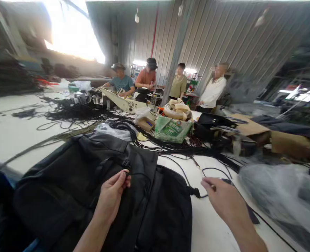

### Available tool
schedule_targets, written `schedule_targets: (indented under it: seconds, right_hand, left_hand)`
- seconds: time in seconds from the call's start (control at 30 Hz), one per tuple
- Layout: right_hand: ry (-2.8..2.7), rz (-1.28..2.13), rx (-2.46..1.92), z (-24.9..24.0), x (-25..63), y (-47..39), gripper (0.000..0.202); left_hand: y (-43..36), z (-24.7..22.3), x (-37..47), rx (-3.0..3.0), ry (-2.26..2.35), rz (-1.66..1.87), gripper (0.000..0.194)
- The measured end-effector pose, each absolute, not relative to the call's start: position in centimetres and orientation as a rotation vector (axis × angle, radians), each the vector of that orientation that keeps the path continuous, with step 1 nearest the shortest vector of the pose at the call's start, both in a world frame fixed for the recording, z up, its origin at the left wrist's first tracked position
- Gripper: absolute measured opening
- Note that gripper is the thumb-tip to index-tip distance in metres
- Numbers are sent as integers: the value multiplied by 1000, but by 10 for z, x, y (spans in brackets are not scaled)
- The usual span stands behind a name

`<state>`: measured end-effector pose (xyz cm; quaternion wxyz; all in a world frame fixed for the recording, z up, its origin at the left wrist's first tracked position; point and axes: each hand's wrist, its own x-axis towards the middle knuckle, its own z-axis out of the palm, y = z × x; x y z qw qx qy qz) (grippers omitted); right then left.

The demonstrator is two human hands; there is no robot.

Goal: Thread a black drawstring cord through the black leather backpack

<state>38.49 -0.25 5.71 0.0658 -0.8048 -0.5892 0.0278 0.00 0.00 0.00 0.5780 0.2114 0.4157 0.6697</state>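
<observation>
Right now your left hand (112, 193) sits on the black backpack (92, 189) that lies flat on the white table (8, 129) in front of you. Its thumb and fingers are pinched shut on the end of a thin black cord (137, 174), close to a small buckle (125, 163) on the bag's front panel. From that pinch the cord arcs to the right over the fabric, so its long axis runs roughly left to right across the bag, towards your other hand.

Your right hand (224, 199) hovers over the table, just off the bag's right edge. It looks closed around something thin and dark that sticks out past the fingertips, but the blur keeps you from telling what it is or how firmly it is held. A small black toggle (195, 192) on another cord lies between the bag and this hand, nearer to the right hand than to the left.

Beyond the bag, a thick tangle of black cords (149, 140) spreads across the table, and loose strands trail into the space by your right hand. Behind it stand a green box (172, 129) heaped with pale tape rolls, a black bag (209, 122) and cardboard (249, 127). A crumpled clear plastic sheet (278, 196) lies at the right. Four people (179, 84) work at the far end, well apart from you.
</observation>
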Motion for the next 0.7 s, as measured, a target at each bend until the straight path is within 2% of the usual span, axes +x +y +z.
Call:
schedule_targets:
  seconds: [0.2, 0.37, 0.43, 0.53, 0.7]
  right_hand:
    - [-1772, 135, -2462, 30, 412, -33, 33]
    - [-1723, 113, -2466, 21, 417, -35, 28]
    - [-1674, 87, -2481, 20, 418, -36, 29]
    - [-1604, 68, -2513, 20, 419, -36, 25]
    - [-1649, 167, -2534, 19, 417, -25, 19]
  left_hand:
    - [-5, 4, 0, 351, 1056, 1533, 63]
    - [-4, 10, 0, 274, 1117, 1492, 34]
    - [-4, 6, -1, 278, 1124, 1488, 27]
    - [-3, -2, -3, 299, 1114, 1492, 33]
    - [-2, -4, -2, 364, 1084, 1536, 56]
